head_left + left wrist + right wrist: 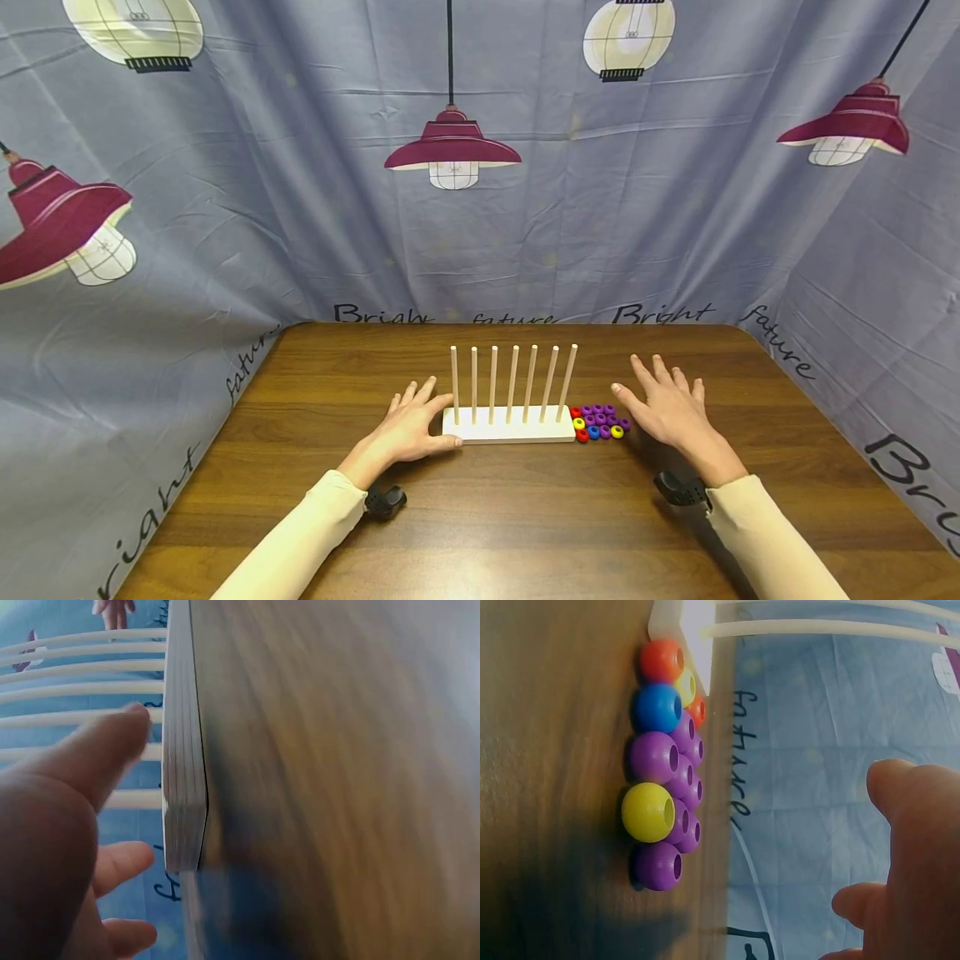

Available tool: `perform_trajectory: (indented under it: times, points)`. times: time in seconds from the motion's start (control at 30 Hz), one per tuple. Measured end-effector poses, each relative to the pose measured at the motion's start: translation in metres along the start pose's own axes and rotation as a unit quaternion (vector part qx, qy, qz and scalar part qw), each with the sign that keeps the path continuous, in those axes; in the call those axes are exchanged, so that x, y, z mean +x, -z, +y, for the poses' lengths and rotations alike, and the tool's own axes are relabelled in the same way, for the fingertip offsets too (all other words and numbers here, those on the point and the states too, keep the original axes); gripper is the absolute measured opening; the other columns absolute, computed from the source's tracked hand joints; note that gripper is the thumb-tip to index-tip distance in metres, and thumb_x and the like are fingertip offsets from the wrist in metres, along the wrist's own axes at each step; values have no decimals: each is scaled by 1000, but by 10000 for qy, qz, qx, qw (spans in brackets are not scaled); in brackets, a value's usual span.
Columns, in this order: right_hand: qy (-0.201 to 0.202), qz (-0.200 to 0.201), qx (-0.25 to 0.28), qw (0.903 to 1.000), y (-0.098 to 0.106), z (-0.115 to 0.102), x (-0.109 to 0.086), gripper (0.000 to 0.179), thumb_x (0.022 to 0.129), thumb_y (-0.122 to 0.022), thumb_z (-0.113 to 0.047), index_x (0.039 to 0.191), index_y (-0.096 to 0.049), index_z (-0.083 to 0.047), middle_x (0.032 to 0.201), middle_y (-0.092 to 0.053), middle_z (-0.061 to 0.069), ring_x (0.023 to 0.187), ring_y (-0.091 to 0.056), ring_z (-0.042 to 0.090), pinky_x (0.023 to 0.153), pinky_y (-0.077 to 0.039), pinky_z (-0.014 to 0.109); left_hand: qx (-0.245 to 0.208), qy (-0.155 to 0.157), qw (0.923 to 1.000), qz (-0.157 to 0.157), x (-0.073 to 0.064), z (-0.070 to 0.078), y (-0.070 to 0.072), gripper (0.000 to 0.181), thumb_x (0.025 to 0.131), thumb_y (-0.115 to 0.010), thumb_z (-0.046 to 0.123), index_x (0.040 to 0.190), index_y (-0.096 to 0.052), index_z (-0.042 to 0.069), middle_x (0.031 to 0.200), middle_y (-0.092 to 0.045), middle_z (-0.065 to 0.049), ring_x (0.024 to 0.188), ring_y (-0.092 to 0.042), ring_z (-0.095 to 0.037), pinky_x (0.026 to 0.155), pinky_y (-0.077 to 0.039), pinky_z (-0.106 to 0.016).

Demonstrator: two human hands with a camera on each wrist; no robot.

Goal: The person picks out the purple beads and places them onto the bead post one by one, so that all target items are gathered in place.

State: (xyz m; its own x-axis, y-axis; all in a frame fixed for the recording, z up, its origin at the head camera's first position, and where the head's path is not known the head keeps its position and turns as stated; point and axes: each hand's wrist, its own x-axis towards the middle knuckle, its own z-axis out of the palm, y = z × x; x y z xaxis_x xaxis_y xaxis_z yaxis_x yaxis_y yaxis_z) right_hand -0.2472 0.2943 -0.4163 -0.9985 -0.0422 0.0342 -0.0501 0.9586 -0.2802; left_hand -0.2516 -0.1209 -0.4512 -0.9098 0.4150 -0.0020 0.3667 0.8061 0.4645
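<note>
A grey-blue curtain [480, 250] hangs in folds at twelve o'clock, a maroon lamp [453, 148] printed on it; a second maroon lamp [851, 121] sits towards two, a third [63, 212] past nine. Cream lanterns [630, 40] show at ten and one, black lettering [898, 458] at four, the brown wooden table [480, 533] at six.

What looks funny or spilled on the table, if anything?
Nothing stands out. The pegs stand upright in their white block, which shows no visible damage, and the beads sit bunched together beside its right end, with no strays in sight.
</note>
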Motion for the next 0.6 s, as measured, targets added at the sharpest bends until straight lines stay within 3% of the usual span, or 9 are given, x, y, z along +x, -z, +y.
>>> perform_trajectory:
  times: [0.37,0.6]
  points:
    - [5,-17,82,10000,-2,-2,-1,84,102,-35,-65,162,-24,-8,163,-17,37,144,-16,68,112,-2,83,-195,-108,9997,128,10,5,-12,75,77,-85,49,140,-60,20,163,-34,-23,152,-20,-57,120,-15,-74]
    - [5,6,116,9999,-3,0,-1,84,102,-35,-66,162,-24,-9,163,-19,36,144,-17,67,111,-2,84,-324,-333,9986,257,14,2,-20,69,73,-87,43,133,-63,17,161,-40,-21,151,-22,-58,120,-15,-75]
